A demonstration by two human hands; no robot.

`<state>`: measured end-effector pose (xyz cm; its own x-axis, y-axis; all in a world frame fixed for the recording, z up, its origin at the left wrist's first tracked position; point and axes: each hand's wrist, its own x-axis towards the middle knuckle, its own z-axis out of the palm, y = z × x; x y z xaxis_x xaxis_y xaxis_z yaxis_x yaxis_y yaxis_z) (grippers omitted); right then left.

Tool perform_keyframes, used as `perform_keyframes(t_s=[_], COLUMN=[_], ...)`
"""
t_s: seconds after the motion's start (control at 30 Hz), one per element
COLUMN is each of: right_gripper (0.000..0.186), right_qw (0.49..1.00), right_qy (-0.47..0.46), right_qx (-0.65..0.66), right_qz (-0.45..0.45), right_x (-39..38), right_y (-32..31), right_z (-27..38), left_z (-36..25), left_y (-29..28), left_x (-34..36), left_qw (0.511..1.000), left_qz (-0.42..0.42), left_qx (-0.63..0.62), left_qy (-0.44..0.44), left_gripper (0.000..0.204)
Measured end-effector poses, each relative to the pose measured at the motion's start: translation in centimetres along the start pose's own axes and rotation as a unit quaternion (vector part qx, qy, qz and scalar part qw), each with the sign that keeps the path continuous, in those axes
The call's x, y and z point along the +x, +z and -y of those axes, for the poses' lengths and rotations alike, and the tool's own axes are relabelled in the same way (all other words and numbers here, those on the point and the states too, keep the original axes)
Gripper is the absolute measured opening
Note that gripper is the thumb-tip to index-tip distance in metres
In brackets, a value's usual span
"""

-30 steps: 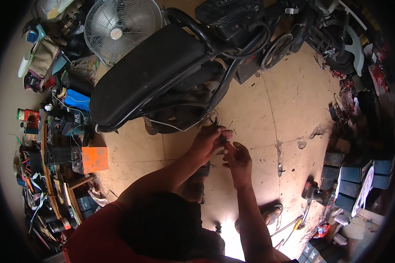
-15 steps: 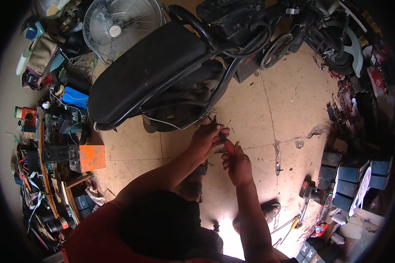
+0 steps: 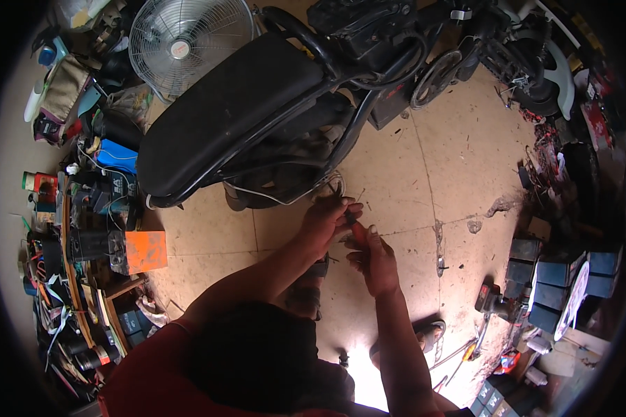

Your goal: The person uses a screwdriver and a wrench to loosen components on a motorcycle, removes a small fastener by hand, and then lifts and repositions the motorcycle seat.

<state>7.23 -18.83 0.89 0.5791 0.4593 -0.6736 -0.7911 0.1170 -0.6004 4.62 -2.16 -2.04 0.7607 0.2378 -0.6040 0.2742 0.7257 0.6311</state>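
Observation:
My left hand [image 3: 325,221] pinches a small dark piece [image 3: 350,217] just below a looped pale cable [image 3: 332,182] that comes from the black two-wheeler [image 3: 229,115]. What this piece is cannot be made out. In my right hand [image 3: 377,263] is a slim red-handled tool [image 3: 359,233], with the thumb laid along it and the fingers curled beneath. Its far end meets the dark piece at my left fingertips. Both hands are close together above the tiled floor, near the vehicle's long black seat.
A metal fan [image 3: 181,48] stands beyond the seat. At left, an orange-and-black box [image 3: 146,251] sits beside cluttered shelving. To the right lie a power drill [image 3: 490,299] and stacked dark blocks [image 3: 551,285]. My sandalled foot [image 3: 428,335] is near a yellow-handled tool [image 3: 470,350].
My right hand has turned slightly and its fingers have shifted on the red handle, which shows more now. My left hand stays almost where it was.

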Motion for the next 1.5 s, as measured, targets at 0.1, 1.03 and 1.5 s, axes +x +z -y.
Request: perform_keyframes(t_s=[0.1, 1.03, 1.5], right_gripper=[0.049, 0.040, 0.032], right_qw=[0.961, 0.996, 0.999], right_qy=[-0.180, -0.047, -0.020], right_qx=[-0.196, -0.032, -0.037], right_qz=[-0.077, -0.071, -0.012], right_x=[0.2, -0.7, 1.0], right_y=[0.7, 2.0, -1.2], right_z=[-2.0, 0.1, -0.4], left_z=[0.2, 0.0, 0.2], left_y=[-0.2, -0.3, 0.1], left_x=[0.1, -0.1, 0.2], left_qw=[1.000, 1.000, 0.998], left_qz=[0.008, 0.026, 0.057], left_qx=[-0.004, -0.002, -0.038], left_qy=[0.015, 0.014, 0.013], left_gripper=[0.038, 0.032, 0.031])
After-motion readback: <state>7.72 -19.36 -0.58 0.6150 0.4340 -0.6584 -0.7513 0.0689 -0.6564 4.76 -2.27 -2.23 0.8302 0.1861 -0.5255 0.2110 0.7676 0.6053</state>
